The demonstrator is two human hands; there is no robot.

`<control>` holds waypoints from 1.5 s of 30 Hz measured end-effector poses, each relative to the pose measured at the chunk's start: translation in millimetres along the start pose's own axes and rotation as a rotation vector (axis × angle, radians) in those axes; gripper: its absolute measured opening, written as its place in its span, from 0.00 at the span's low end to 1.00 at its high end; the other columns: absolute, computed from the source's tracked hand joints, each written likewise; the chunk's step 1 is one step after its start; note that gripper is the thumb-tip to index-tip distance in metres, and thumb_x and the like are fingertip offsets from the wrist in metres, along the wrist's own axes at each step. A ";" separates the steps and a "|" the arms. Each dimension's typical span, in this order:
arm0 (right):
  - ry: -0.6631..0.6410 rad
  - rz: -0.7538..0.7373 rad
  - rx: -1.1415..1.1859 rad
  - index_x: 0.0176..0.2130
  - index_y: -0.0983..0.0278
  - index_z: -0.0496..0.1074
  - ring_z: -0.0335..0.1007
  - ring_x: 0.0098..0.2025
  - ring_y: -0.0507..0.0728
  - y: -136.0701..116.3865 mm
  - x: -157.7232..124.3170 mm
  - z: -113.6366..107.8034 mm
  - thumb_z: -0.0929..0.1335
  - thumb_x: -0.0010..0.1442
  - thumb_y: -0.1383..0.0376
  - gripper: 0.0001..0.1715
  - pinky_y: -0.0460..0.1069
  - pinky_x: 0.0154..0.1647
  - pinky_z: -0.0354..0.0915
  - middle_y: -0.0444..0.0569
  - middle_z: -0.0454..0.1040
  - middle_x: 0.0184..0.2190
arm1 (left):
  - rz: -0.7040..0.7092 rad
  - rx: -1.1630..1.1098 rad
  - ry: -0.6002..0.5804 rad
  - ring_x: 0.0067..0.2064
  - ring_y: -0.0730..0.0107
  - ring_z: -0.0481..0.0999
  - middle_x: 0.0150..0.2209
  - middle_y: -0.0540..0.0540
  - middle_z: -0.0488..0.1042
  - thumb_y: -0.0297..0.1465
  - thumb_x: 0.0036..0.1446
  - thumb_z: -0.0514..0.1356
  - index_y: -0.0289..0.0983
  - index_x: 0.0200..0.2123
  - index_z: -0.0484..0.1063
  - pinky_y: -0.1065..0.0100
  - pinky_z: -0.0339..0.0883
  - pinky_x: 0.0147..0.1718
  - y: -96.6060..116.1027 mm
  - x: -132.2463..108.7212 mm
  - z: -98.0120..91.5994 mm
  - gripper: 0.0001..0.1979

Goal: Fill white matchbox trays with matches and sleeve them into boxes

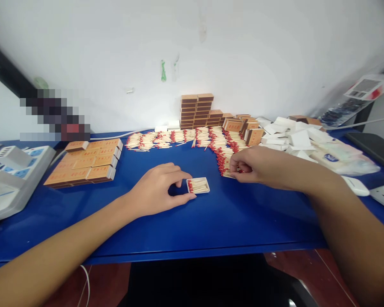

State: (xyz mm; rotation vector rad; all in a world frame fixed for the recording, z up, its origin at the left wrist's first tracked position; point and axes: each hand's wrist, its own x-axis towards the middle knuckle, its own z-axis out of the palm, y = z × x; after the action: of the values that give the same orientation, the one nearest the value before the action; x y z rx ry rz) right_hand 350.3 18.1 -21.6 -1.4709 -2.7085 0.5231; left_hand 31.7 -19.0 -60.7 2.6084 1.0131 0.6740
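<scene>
My left grip (161, 187) pinches the left end of a small white open box tray (208, 186) between thumb and finger, and the tray sits on the shiny blue surface (192, 230) with thin red-tipped wooden matches (198, 186) inside. My right grip (251, 166) is curled, with its fingertips at the near end of a long, bendy row of loose red-tipped matches (223, 155), but I cannot tell if it pinches any.

Blue table (230, 221), loose red-tipped matches (211, 138), small tray (208, 185) of matches, stacked matchboxes (195, 111), heaped white trays (299, 138)
</scene>
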 end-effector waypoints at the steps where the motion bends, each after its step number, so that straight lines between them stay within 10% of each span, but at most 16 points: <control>1: -0.009 0.000 -0.006 0.31 0.57 0.73 0.66 0.27 0.54 -1.2 -0.3 -0.4 0.69 0.62 0.62 0.06 0.50 0.28 0.54 0.42 0.74 0.26 | 0.001 -0.001 0.000 0.37 0.66 0.75 0.34 0.49 0.77 0.39 0.66 0.71 0.39 0.50 0.83 0.65 0.70 0.40 -0.2 -0.1 0.2 0.14; 45: 0.176 -0.260 0.006 0.40 0.60 0.76 0.72 0.35 0.57 -45.2 8.4 23.4 0.68 0.72 0.63 0.08 0.51 0.35 0.57 0.47 0.80 0.35 | 0.019 0.005 0.013 0.37 0.67 0.74 0.33 0.50 0.76 0.40 0.66 0.72 0.38 0.51 0.82 0.65 0.67 0.38 1.6 2.9 4.8 0.15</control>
State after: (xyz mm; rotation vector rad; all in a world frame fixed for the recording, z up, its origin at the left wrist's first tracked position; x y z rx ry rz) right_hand 305.0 -4.3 -31.5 -1.0819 -2.6954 0.3701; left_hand 36.9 -18.5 -63.3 2.6241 0.9958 0.6942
